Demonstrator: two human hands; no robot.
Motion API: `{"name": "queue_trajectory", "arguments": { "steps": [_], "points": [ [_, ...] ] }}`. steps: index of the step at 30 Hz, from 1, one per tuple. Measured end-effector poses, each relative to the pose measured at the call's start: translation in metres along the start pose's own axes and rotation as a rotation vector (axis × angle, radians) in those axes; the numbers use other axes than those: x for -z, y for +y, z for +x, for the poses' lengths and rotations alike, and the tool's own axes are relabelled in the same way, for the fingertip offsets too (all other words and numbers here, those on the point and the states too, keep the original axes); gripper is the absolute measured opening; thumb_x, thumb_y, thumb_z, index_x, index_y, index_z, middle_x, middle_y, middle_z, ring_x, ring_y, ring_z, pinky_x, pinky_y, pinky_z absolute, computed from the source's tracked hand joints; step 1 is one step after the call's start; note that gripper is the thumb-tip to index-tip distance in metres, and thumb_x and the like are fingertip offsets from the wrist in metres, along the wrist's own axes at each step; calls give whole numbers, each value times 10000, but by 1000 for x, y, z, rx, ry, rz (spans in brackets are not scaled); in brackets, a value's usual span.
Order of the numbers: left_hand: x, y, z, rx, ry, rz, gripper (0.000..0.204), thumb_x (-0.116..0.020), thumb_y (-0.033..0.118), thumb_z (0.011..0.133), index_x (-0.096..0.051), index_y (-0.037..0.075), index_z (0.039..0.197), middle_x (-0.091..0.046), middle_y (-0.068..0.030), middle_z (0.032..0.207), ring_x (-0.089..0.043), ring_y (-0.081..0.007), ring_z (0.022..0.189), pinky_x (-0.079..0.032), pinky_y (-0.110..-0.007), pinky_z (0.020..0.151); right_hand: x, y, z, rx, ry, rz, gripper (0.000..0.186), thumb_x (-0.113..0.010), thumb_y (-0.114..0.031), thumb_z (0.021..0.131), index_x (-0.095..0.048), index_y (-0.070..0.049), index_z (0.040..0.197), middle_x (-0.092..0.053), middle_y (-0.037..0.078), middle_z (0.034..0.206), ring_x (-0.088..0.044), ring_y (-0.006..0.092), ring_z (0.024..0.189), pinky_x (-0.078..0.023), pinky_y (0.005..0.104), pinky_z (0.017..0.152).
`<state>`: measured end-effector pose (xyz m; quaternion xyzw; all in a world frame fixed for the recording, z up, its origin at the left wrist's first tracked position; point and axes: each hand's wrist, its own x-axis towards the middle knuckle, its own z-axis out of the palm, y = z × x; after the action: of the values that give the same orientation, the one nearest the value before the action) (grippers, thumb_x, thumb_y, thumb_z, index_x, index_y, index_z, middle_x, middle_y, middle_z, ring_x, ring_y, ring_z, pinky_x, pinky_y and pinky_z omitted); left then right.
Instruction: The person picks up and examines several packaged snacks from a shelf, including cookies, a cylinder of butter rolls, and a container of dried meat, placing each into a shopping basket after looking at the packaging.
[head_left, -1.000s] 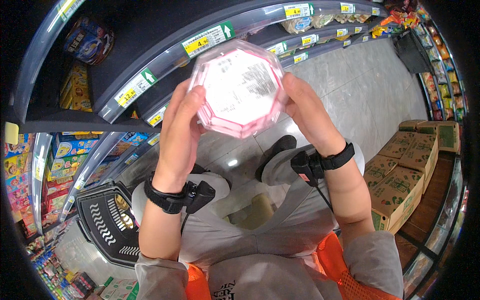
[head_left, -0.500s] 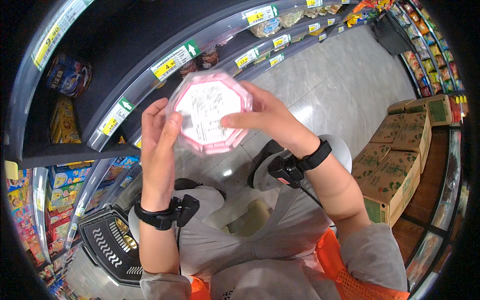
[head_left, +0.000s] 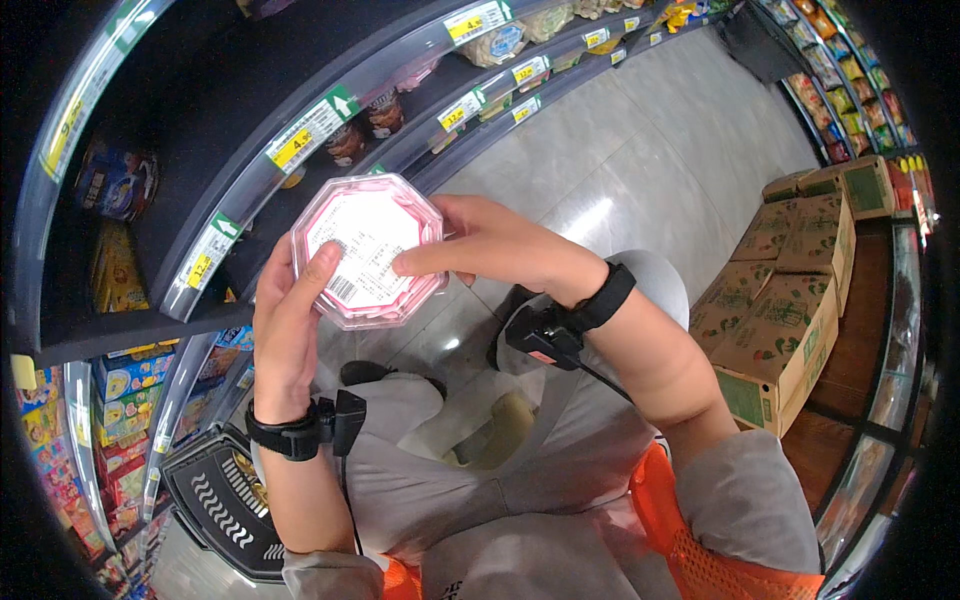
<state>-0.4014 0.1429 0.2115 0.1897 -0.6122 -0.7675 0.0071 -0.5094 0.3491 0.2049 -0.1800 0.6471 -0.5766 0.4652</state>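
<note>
Between my two hands is an octagonal clear plastic tub [head_left: 372, 215] with pink contents round its edge and a white printed label facing up. My left hand [head_left: 293, 305] grips its left side, the thumb lying on the label. From the right, my right hand [head_left: 478, 240] holds the opposite side, its thumb also pressed on the label. The fingers beneath the tub are partly hidden. Just beyond it runs a dark shelf edge [head_left: 255, 190] with price tags, and brown packaged tubs [head_left: 385, 112] stand on the shelf behind.
Stacked cardboard cartons [head_left: 775, 330] stand to the right on a wooden surface. A black crate [head_left: 220, 500] sits at lower left beside shelves of colourful boxes [head_left: 130, 410]. Bagged snacks [head_left: 850, 75] fill a rack at the far right. Grey tiled floor [head_left: 640, 150] lies between.
Both hands have shifted left and slightly nearer with the tub, and its label now shows more sharply. The surroundings have also shifted slightly left in view.
</note>
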Motion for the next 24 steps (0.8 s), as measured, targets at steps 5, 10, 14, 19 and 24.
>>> {"name": "queue_trajectory", "arguments": {
  "steps": [5,10,14,19,24],
  "points": [
    [-3,-3,4,38,21,17,435,-532,333,972,-478,64,1310,-561,-40,1197,-519,-116,1072,-421,-322,925,-2,17,1,409,308,-351,521,-781,-269,737,-546,-31,1137,-610,76,938,-608,205,783,-489,333,657],
    [7,1,10,121,-228,-139,613,-389,541,961,-438,66,1345,-532,-115,1247,-551,-215,1103,-459,-414,938,6,11,-9,678,568,-641,499,-743,-154,670,-553,-103,1129,-544,93,976,-604,342,849,-506,379,695],
    [-16,12,4,175,29,-364,704,-326,578,960,-431,-7,1338,-553,-159,1244,-586,-265,1107,-458,-427,973,1,17,4,841,505,-715,496,-689,-20,670,-555,-128,1136,-493,123,1103,-612,339,879,-509,408,730],
    [5,3,2,-87,-41,-209,557,-704,248,851,-478,-32,1276,-609,-118,1154,-605,-182,1040,-486,-306,896,-11,1,7,996,455,-944,631,-636,92,607,-545,-80,1207,-517,140,1220,-502,336,1160,-457,404,935],
    [14,25,-23,-453,83,-104,604,-797,203,759,-496,-43,1221,-600,-101,1091,-603,-161,961,-494,-297,852,-42,-15,7,947,343,-778,685,-539,91,732,-392,-27,1390,-448,131,1382,-367,279,1333,-258,381,1121]
  ]
}}
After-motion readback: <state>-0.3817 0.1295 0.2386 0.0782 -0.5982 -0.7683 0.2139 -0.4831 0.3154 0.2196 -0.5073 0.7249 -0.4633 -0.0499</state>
